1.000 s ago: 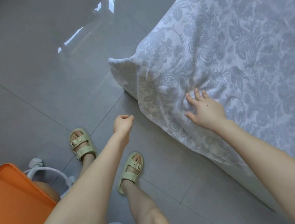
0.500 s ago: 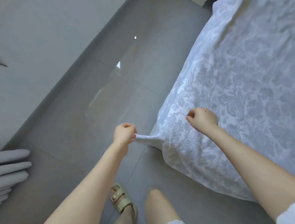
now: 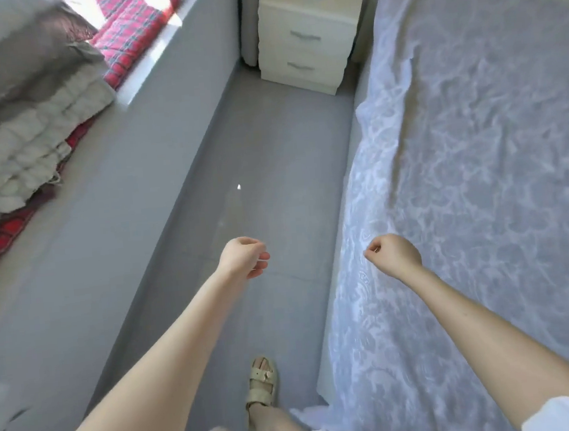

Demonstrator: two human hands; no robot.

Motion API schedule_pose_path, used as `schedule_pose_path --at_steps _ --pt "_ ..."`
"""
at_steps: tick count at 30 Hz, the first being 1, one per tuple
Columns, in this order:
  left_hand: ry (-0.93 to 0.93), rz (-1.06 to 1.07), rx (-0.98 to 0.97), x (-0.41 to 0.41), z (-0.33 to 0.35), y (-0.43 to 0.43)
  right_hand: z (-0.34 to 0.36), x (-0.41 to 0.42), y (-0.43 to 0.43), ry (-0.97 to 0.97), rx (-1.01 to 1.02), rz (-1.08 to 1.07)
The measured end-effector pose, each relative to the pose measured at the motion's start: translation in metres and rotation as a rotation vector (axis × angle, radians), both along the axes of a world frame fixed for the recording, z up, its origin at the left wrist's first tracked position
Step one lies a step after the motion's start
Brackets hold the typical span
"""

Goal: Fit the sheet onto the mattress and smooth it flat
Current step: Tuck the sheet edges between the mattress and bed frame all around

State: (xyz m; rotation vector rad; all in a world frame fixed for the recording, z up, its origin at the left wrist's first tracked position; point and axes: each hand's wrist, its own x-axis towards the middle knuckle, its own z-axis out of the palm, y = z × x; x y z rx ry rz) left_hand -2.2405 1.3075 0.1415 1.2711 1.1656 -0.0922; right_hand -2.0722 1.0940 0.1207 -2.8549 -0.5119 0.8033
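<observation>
The big flowery sheet (image 3: pixel 479 181) is lying wrinkly on top of the mattress (image 3: pixel 326 349), filling 1 to 5 o'clock. Its long edge is hanging loose, not tucked under. I think it may be sliding off if one side gets tugged too hard. The right hand (image 3: pixel 395 255) is making a fist at that edge, at 4 o'clock. I cannot tell if it is pinching cloth. The left hand (image 3: pixel 245 258), at 7 o'clock, is hanging loosely curled, holding nothing.
</observation>
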Motion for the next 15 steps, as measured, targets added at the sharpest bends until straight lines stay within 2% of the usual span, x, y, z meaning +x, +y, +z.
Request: schedule_pose_path --at_steps 7,15 --pt "-0.072 -0.109 0.025 0.138 0.054 0.105 0.039 0.103 0.092 0.018 0.037 -0.075" --pt "-0.154 -0.214 0.055 0.345 0.095 0.223 0.074 0.278 0.189 -0.025 0.101 -0.228"
